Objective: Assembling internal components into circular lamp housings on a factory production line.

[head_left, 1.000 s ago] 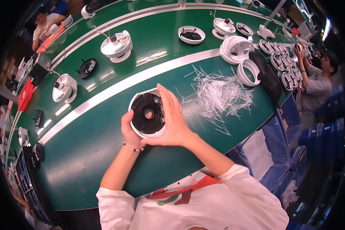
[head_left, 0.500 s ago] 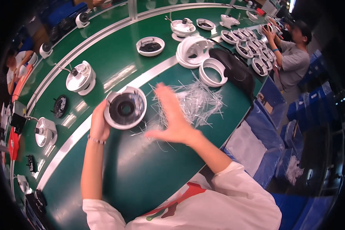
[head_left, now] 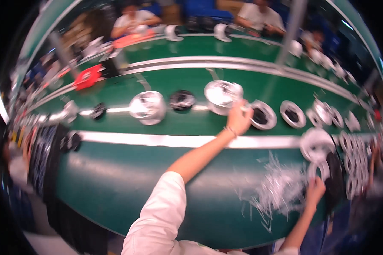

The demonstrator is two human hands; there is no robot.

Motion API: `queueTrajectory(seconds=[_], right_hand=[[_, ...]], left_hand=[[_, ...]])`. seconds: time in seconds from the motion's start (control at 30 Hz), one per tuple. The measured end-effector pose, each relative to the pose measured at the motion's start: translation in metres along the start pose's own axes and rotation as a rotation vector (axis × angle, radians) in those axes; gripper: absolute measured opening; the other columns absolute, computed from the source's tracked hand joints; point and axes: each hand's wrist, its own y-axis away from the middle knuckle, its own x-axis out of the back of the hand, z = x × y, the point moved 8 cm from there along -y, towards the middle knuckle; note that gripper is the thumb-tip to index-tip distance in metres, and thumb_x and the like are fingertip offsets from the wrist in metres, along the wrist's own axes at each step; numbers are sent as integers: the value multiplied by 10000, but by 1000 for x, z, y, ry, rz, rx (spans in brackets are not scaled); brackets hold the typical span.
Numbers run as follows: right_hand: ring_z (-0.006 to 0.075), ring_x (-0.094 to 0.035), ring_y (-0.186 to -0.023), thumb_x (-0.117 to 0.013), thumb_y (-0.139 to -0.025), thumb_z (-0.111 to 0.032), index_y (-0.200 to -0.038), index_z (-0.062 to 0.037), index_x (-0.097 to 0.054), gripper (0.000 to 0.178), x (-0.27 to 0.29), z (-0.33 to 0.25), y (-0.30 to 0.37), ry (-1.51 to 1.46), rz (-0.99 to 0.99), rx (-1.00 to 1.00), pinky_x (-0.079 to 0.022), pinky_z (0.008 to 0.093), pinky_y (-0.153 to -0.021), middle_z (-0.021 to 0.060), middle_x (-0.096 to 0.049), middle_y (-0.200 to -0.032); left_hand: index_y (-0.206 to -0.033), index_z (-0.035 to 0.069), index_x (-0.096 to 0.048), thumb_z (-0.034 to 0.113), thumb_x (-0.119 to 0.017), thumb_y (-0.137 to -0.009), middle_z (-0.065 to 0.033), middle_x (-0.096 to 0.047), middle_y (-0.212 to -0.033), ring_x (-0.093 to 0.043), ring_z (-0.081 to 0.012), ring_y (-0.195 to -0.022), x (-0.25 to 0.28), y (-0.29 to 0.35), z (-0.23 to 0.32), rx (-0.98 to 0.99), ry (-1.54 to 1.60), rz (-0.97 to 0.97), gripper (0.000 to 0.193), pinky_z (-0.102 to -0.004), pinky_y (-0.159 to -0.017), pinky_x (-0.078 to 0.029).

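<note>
So the green bench (head_left: 115,170) is the big thing here, and the white strip (head_left: 157,139) running across it is my landmark. Near side of that strip, toward its right end, there's a messy pile of clear slivers (head_left: 281,187), with a long green stretch left of it. Just beyond the strip sit a white housing (head_left: 219,102) and, to its right, a white round piece with a black centre (head_left: 264,115), its oval outline slanting toward the strip as it goes right. The left hand (head_left: 240,119), reaching over the strip, is way nearer that piece and pretty much fills the gap there, piece just right of the fingers. Near side again, the right hand (head_left: 315,193) is at the lower edge of a plain white ring (head_left: 324,170). Both hands' fingers look bent, but blur means I can't tell if either is gripping.
</note>
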Motion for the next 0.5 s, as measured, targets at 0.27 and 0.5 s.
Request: queueTrajectory(seconds=[0.27, 0.5], right_hand=[[305, -578, -672, -643, -709, -162, -828, 6, -604, 209, 72, -84, 30, 181, 336, 146, -463, 361, -600, 151, -603, -769], [294, -582, -630, -562, -749, -8, -765, 44, -602, 67, 96, -188, 66, -196, 443, 380, -471, 342, -605, 171, -594, -719]], left_hand=[[-1087, 5, -465, 176, -617, -662, -192, -390, -1186, -349, -356, -1118, 141, -45, -71, -75, -918, 47, 483, -442, -927, -308], [-997, 38, -531, 199, -602, -710, -132, -498, -1038, -465, -263, -1025, 128, -42, -130, 167, -980, -345, 337, -477, -830, -372]])
